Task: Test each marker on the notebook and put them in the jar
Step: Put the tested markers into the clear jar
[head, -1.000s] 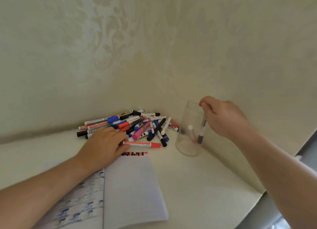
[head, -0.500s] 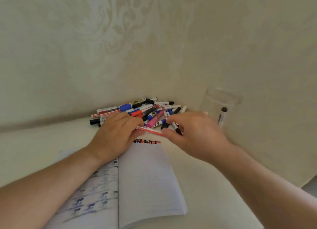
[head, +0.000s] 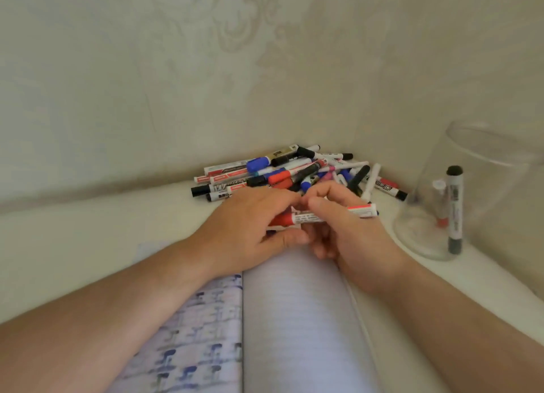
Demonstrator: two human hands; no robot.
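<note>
Your two hands meet over the top edge of the notebook (head: 297, 319), both on one red marker (head: 323, 215). The marker lies roughly level, crosswise, red cap toward your left, white barrel running right and sticking out past your right hand. Left hand (head: 250, 233) has fingers curled over the cap end, thumb below it, gripping the cap. Right hand (head: 344, 233) has fingers curled round the barrel, thumb on top, holding it. Fingertips of both hands nearly touch just above the marker. Cap looks still seated on the barrel; can't tell if it has started to part.

The marker pile (head: 294, 171) sits just behind your hands, against the wall (head: 206, 68): blue, black, red, pink caps mixed, some partly hidden by your knuckles. The jar (head: 482, 157) stands on the bench (head: 88, 230) to the right of your right hand, near but apart from it. Inside it a black marker (head: 454, 210) stands upright, with a smaller red-tipped marker (head: 440, 201) beside it.

Notebook lies open under your forearms: left page carries blue and dark test marks, right page lined, the part that shows unmarked.
</note>
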